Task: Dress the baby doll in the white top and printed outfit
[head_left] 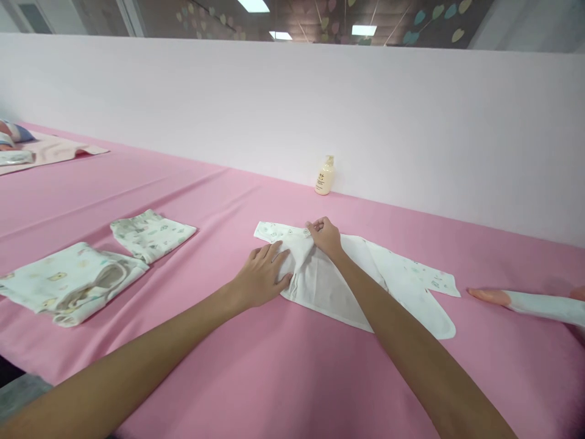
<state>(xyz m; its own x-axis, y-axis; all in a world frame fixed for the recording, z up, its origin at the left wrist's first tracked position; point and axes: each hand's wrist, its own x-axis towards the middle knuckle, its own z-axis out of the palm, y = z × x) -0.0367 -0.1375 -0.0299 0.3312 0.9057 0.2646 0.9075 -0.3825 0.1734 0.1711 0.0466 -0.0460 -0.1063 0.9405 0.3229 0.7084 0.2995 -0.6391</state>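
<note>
Right grip (pixel 325 235) pinches a garment (pixel 331 289) (pale bottle (pixel 325 177) upright behind).

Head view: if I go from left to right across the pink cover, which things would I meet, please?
Larger folded printed cloth → smaller folded printed cloth → left hand → right hand → white garment's rightmost sleeve → white-covered object at the right edge.

A pink-covered table (pixel 283 378) runs along a plain white wall (pixel 205 110) on its far side, above which pastel heart shapes (pixel 438 11) and bright rectangular lights (pixel 364 30) show in a darker strip (pixel 159 21).
</note>
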